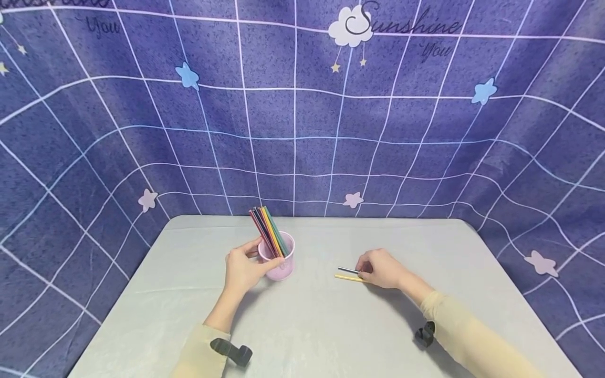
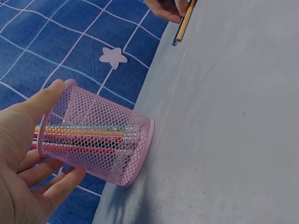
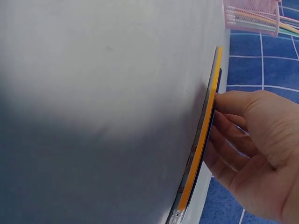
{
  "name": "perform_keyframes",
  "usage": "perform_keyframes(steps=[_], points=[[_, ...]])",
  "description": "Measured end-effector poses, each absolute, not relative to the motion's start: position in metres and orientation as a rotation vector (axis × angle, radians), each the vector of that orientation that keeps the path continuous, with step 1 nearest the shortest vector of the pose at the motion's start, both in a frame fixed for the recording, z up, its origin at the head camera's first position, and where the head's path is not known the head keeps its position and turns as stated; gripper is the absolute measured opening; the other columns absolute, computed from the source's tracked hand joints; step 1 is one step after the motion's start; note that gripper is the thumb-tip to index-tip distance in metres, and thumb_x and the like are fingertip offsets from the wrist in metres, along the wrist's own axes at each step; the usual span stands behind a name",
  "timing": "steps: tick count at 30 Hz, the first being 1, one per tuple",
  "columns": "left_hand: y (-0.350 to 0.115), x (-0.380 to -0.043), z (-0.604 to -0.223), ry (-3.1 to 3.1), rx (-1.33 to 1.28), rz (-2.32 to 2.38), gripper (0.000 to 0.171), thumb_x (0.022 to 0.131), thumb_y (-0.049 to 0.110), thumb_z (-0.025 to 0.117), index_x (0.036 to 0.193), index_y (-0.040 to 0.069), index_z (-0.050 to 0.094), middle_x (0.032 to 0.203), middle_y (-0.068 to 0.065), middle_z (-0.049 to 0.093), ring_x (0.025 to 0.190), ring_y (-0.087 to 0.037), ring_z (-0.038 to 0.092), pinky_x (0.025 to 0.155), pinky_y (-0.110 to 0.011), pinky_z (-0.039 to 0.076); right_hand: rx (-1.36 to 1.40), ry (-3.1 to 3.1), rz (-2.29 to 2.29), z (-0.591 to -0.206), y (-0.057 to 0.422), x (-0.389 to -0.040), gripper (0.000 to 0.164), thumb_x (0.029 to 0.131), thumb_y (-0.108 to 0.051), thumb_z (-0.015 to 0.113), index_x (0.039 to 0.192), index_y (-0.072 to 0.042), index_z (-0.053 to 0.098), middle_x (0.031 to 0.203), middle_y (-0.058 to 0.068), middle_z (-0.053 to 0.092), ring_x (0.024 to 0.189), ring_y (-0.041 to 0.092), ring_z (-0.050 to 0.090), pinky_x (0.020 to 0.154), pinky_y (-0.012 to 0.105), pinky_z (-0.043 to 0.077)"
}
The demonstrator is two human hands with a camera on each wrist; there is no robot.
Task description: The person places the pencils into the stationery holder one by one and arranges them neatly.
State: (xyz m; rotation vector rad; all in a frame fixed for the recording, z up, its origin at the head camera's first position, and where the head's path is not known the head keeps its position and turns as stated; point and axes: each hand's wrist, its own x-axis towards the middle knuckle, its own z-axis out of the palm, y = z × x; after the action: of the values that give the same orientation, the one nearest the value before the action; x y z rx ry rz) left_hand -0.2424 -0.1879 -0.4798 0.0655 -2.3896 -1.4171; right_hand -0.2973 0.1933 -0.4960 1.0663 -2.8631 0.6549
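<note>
A pink mesh pen cup [image 1: 282,271] stands left of the table's middle, holding several coloured pencils [image 1: 268,231] that lean left. My left hand [image 1: 242,272] grips its upper part, thumb at the near rim [image 2: 71,83] and fingers around the other side. Farther right, a dark pencil [image 1: 347,270] and a yellow pencil [image 1: 348,277] lie side by side on the table. Thumb and fingertips of my right hand [image 1: 384,269] pinch the dark pencil. The yellow pencil [image 3: 201,144] lies just nearer to me, against the thumb tip. My hand hides the right ends of both in the head view.
A pale grey cloth covers the table [image 1: 302,325]. Behind it and along both sides hangs a blue-purple curtain [image 1: 293,121] with a white grid, stars and clouds. Each sleeve carries a black wrist strap [image 1: 231,352].
</note>
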Motion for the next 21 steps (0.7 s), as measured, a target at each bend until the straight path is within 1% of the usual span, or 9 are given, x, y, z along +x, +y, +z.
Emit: perform_keyframes(steps=[3,6,11,13,14,17,21], points=[[-0.188,-0.243,-0.480,-2.390,0.071,-1.418,0.079,0.065,0.029,0.104,0.133,0.002,0.073,0.122,-0.018,0.079,0.101,-0.033,0.081,0.079,-0.030,0.068,1.062,-2.860,0.650,-0.495,0.193,-0.296,0.006,0.085,-0.010,0.082,0.087,-0.014,0.077,0.079,-0.011,0.073,0.074,0.000,0.064,0.074,0.025,0.057],[-0.188,-0.242,-0.481,-2.389,0.074,-1.415,0.078,0.066,0.029,0.104,0.133,0.002,0.073,0.122,-0.018,0.079,0.102,-0.033,0.081,0.079,-0.031,0.068,1.064,-2.865,0.625,-0.494,0.192,-0.296,0.006,0.086,-0.011,0.082,0.088,-0.014,0.078,0.080,-0.010,0.074,0.075,0.002,0.065,0.076,0.027,0.059],[-0.187,-0.242,-0.480,-2.386,0.067,-1.424,0.078,0.066,0.028,0.104,0.132,0.002,0.073,0.123,-0.019,0.078,0.102,-0.035,0.081,0.081,-0.036,0.068,1.070,-2.858,0.579,-0.489,0.193,-0.298,0.007,0.088,-0.008,0.079,0.089,-0.014,0.076,0.086,-0.007,0.075,0.082,0.008,0.068,0.083,0.036,0.061],[-0.187,-0.241,-0.480,-2.382,0.065,-1.431,0.079,0.065,0.028,0.104,0.133,0.001,0.073,0.123,-0.019,0.078,0.102,-0.035,0.081,0.081,-0.037,0.068,1.079,-2.823,0.572,-0.484,0.193,-0.302,0.008,0.088,-0.006,0.078,0.089,-0.013,0.075,0.086,-0.005,0.075,0.083,0.010,0.069,0.084,0.038,0.062],[-0.186,-0.241,-0.480,-2.380,0.064,-1.432,0.079,0.065,0.028,0.104,0.133,0.001,0.073,0.123,-0.019,0.078,0.102,-0.035,0.081,0.081,-0.037,0.068,1.075,-2.809,0.578,-0.481,0.193,-0.303,0.008,0.088,-0.005,0.078,0.089,-0.012,0.075,0.085,-0.004,0.074,0.081,0.011,0.069,0.083,0.039,0.063],[-0.186,-0.241,-0.479,-2.377,0.065,-1.436,0.080,0.066,0.028,0.104,0.133,0.001,0.073,0.124,-0.020,0.078,0.102,-0.036,0.081,0.081,-0.036,0.068,1.059,-2.772,0.603,-0.467,0.192,-0.310,0.007,0.089,-0.003,0.077,0.089,-0.009,0.074,0.083,-0.002,0.073,0.076,0.010,0.067,0.076,0.034,0.062],[-0.187,-0.241,-0.479,-2.380,0.077,-1.439,0.080,0.065,0.028,0.104,0.133,0.001,0.073,0.124,-0.020,0.078,0.103,-0.036,0.081,0.081,-0.034,0.068,1.032,-2.740,0.663,-0.446,0.187,-0.321,0.007,0.091,-0.002,0.075,0.089,-0.009,0.073,0.080,-0.001,0.070,0.072,0.007,0.062,0.068,0.026,0.057]])
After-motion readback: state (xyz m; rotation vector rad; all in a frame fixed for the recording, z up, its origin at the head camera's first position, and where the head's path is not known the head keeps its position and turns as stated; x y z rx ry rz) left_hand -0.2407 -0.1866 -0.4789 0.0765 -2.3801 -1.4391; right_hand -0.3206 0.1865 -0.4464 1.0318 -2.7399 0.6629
